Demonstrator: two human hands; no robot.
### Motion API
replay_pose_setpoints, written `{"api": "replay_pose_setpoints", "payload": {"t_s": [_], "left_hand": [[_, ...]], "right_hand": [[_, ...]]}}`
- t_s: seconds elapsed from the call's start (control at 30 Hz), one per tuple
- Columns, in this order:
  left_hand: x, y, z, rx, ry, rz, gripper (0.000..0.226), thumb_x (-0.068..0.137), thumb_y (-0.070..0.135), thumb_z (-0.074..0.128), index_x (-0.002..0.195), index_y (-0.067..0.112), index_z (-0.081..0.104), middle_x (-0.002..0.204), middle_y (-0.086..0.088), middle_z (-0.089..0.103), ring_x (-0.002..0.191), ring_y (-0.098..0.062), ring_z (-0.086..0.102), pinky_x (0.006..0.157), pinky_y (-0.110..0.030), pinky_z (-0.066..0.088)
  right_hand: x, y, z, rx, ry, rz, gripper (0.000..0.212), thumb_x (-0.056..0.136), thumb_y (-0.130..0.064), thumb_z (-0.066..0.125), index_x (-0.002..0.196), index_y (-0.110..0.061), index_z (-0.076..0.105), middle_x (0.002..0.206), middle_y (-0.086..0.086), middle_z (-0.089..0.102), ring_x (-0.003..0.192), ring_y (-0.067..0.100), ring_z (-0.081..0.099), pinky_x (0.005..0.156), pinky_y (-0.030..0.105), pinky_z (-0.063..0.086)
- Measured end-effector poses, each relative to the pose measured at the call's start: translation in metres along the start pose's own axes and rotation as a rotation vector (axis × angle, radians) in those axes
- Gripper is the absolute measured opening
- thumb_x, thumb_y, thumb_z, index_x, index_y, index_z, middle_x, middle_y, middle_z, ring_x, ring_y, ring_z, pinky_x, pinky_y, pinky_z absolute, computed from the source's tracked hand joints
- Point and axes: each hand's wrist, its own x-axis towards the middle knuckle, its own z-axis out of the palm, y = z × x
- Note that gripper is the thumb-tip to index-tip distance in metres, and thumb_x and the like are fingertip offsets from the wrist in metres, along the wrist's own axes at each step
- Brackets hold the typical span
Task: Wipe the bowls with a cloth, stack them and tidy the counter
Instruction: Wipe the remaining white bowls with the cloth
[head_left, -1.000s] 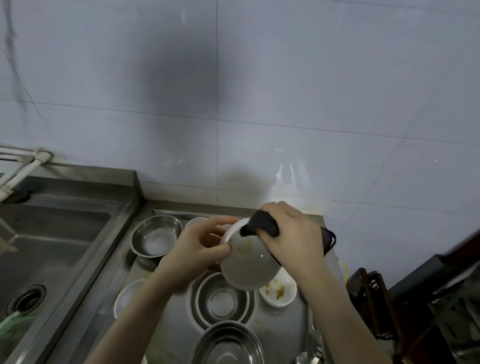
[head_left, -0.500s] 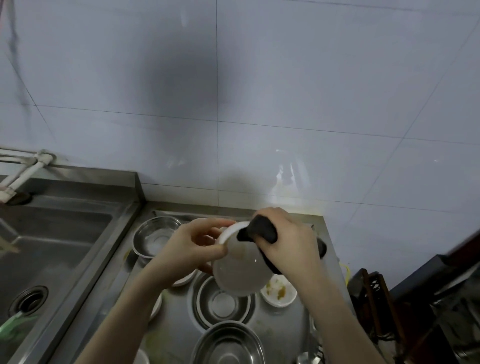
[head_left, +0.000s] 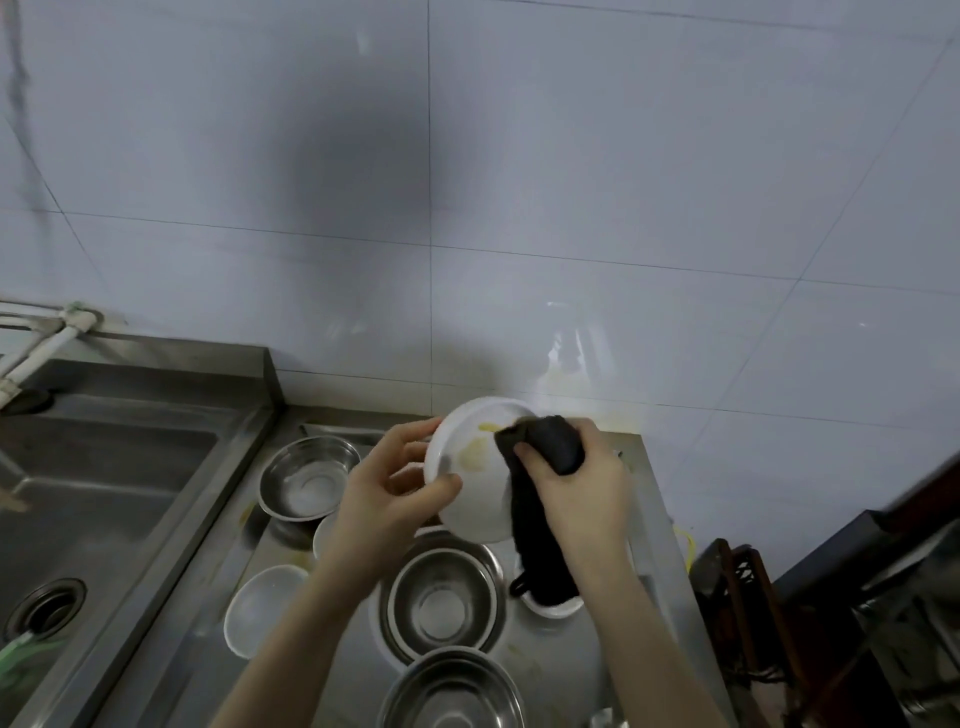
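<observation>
My left hand (head_left: 387, 499) grips the rim of a white bowl (head_left: 470, 483), tilted up above the counter with its inside facing me and yellowish smears showing. My right hand (head_left: 576, 486) grips a black cloth (head_left: 545, 441) pressed into the bowl's right side; the cloth's tail hangs down over a small white dish (head_left: 553, 605). Below lie steel bowls (head_left: 441, 597), (head_left: 309, 478), (head_left: 452, 691) and a white bowl (head_left: 260, 608) on the steel counter (head_left: 311, 649). Another white bowl (head_left: 323, 538) is partly hidden under my left wrist.
A steel sink (head_left: 93, 499) with a drain (head_left: 44, 608) lies to the left, with white pipes (head_left: 47, 338) at its back corner. The tiled wall (head_left: 519, 208) rises right behind the counter. Dark furniture (head_left: 831, 597) stands to the right.
The white bowl has been turned so its inside faces me, and lifted slightly toward the wall. My right hand's cloth now presses inside it, with the tail hanging lower.
</observation>
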Motion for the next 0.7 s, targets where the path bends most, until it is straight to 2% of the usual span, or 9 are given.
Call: {"api": "replay_pose_setpoints", "payload": {"t_s": [0.1,0.13,0.2,0.27,0.4,0.43,0.5,0.6,0.7], "left_hand": [[0.008,0.01,-0.011,0.198,-0.238,-0.066,0.039,0.087,0.001,0.071,0.112,0.03,0.07,0.103,-0.006,0.073,0.089,-0.026,0.074,0.062,-0.034,0.062],[0.009,0.011,-0.011,0.209,-0.269,-0.084,0.038,0.089,0.001,0.068,0.115,0.029,0.069,0.103,-0.005,0.073,0.089,-0.026,0.074,0.062,-0.035,0.062],[0.008,0.01,-0.009,0.145,-0.241,-0.098,0.036,0.087,0.01,0.072,0.117,0.03,0.07,0.105,-0.005,0.074,0.091,-0.026,0.074,0.064,-0.038,0.062],[0.005,0.006,-0.008,0.052,-0.151,-0.084,0.044,0.075,0.025,0.077,0.117,0.032,0.071,0.107,-0.006,0.074,0.096,-0.027,0.073,0.064,-0.039,0.062],[0.002,0.0,-0.002,-0.177,0.034,-0.05,0.049,0.07,0.016,0.075,0.118,0.026,0.069,0.102,-0.01,0.074,0.09,-0.027,0.074,0.062,-0.036,0.061],[0.001,-0.001,-0.002,-0.176,0.048,-0.038,0.05,0.068,0.018,0.077,0.116,0.027,0.07,0.102,-0.01,0.074,0.09,-0.026,0.074,0.063,-0.036,0.061],[-0.002,0.0,-0.005,-0.138,0.036,-0.038,0.052,0.064,0.024,0.079,0.115,0.03,0.072,0.102,-0.011,0.073,0.09,-0.026,0.074,0.063,-0.036,0.061],[0.001,0.005,-0.015,0.017,-0.067,-0.081,0.047,0.074,0.013,0.081,0.117,0.032,0.071,0.107,-0.011,0.071,0.095,-0.026,0.073,0.062,-0.033,0.061],[0.008,0.014,-0.017,0.206,-0.255,-0.115,0.042,0.09,0.0,0.067,0.119,0.03,0.07,0.11,-0.013,0.07,0.093,-0.027,0.073,0.063,-0.032,0.061]], "right_hand": [[0.014,-0.01,-0.01,-0.359,-0.128,-0.503,0.019,0.076,-0.037,0.072,0.091,-0.034,0.061,0.086,-0.011,0.065,0.077,0.013,0.06,0.061,0.03,0.047],[0.017,-0.013,-0.009,-0.471,-0.158,-0.641,0.019,0.074,-0.038,0.069,0.092,-0.032,0.062,0.086,-0.011,0.063,0.077,0.015,0.061,0.057,0.029,0.046],[0.02,-0.019,-0.007,-0.538,-0.156,-0.704,0.021,0.074,-0.04,0.068,0.092,-0.031,0.063,0.084,-0.011,0.063,0.075,0.014,0.06,0.055,0.027,0.044],[0.019,-0.023,-0.008,-0.425,-0.088,-0.516,0.02,0.076,-0.042,0.071,0.092,-0.034,0.063,0.086,-0.012,0.064,0.076,0.01,0.057,0.06,0.027,0.044],[0.003,-0.007,0.003,0.082,-0.095,0.105,0.026,0.074,-0.026,0.08,0.09,-0.029,0.059,0.081,-0.012,0.064,0.085,0.016,0.063,0.071,0.026,0.044],[-0.002,-0.002,0.006,0.152,-0.12,0.19,0.028,0.074,-0.024,0.081,0.091,-0.027,0.06,0.083,-0.011,0.065,0.089,0.018,0.064,0.075,0.027,0.046],[-0.006,0.002,0.009,0.137,-0.143,0.218,0.029,0.073,-0.026,0.083,0.093,-0.027,0.061,0.086,-0.01,0.066,0.092,0.019,0.064,0.078,0.029,0.048],[0.003,-0.003,0.002,-0.085,-0.133,-0.04,0.026,0.075,-0.037,0.079,0.092,-0.034,0.059,0.084,-0.014,0.065,0.082,0.011,0.061,0.071,0.029,0.048],[0.013,-0.016,-0.001,-0.417,-0.139,-0.606,0.023,0.073,-0.036,0.074,0.09,-0.034,0.06,0.083,-0.012,0.063,0.075,0.013,0.06,0.059,0.026,0.043]]}}
